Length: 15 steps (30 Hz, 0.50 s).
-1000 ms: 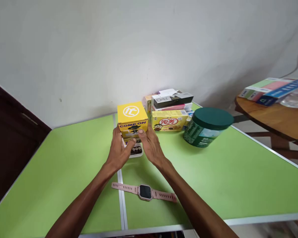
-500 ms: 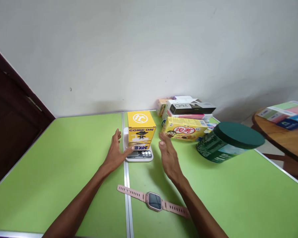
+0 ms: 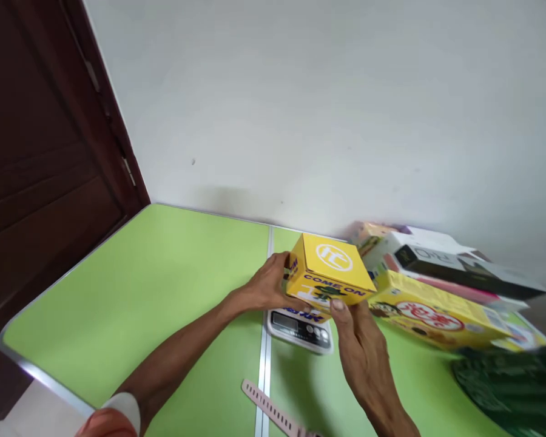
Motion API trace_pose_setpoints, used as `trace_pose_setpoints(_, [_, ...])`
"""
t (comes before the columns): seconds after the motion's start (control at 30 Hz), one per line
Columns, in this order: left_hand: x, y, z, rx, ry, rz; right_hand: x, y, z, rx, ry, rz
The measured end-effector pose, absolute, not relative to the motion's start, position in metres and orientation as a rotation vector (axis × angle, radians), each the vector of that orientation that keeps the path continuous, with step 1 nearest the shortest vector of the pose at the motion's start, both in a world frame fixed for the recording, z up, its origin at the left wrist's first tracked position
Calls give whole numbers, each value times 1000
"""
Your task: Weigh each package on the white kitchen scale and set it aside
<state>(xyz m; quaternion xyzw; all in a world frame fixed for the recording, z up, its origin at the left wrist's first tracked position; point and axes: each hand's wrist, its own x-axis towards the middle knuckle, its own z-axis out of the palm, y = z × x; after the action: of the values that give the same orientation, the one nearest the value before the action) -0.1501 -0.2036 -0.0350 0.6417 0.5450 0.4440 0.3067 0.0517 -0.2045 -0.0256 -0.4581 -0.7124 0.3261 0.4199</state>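
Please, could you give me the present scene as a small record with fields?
Left hand: on the left of the yellow COME ON box
Right hand: thumb on the box's front
Scale: below the box; contact unclear
Strap: pink, lying on the green table
Right side: stacked cartons, blurred dark green tub
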Motion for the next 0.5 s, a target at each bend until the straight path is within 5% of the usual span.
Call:
trace_pose_setpoints(0.23, [-253, -219, -29, 1511, 1489, 1429, -58, -184, -10, -939, -1875, 1080])
trace_pose_setpoints(0.5, [-385, -220, -73, 1142, 1563, 1621, -221, -140, -70, -625, -2024, 1169])
